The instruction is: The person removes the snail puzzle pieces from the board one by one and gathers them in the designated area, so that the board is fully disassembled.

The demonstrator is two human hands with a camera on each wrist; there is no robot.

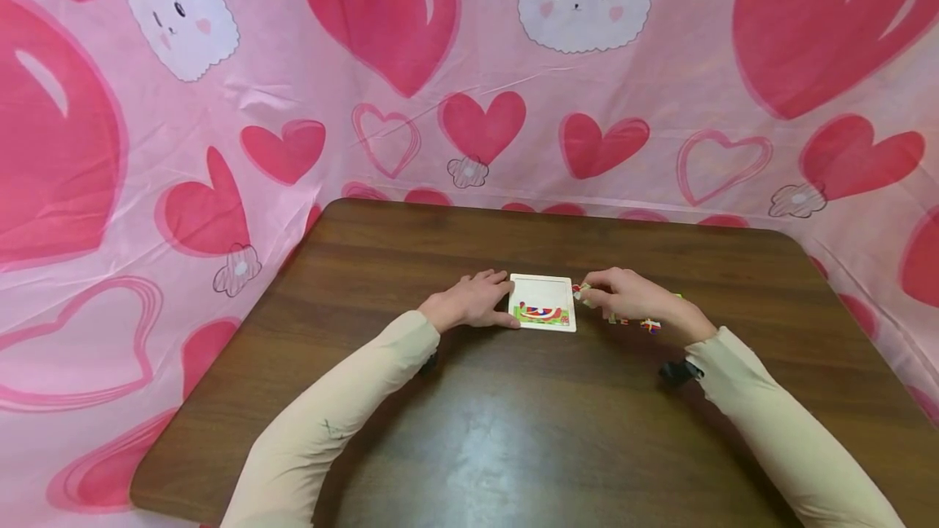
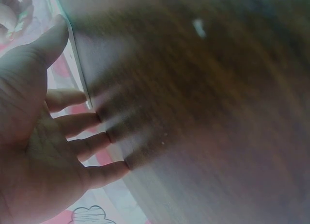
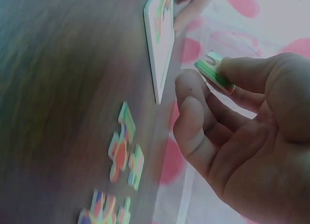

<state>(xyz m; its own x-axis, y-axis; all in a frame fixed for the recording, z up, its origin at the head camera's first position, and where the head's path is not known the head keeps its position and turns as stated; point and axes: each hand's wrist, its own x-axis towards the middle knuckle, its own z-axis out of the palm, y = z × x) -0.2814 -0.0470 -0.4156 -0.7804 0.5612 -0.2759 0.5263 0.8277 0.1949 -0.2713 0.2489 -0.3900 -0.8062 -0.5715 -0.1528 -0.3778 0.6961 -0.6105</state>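
Observation:
A square white-framed jigsaw board [image 1: 541, 292] lies flat on the table, its lower part filled with a colourful green, red and white picture and its upper part bare white. My left hand [image 1: 473, 301] rests at the board's left side with fingers spread; in the left wrist view its thumb [image 2: 55, 40] lies along the board's edge. To the right of the board, my right hand [image 1: 625, 297] is held above the table. In the right wrist view it pinches a green-edged puzzle piece [image 3: 215, 74] between thumb and fingers.
Several loose puzzle pieces [image 3: 117, 153] lie on the table under and beside the right hand. The brown wooden table [image 1: 469, 430] has rounded corners. A pink cloth with hearts [image 1: 484, 125] hangs behind and along both sides.

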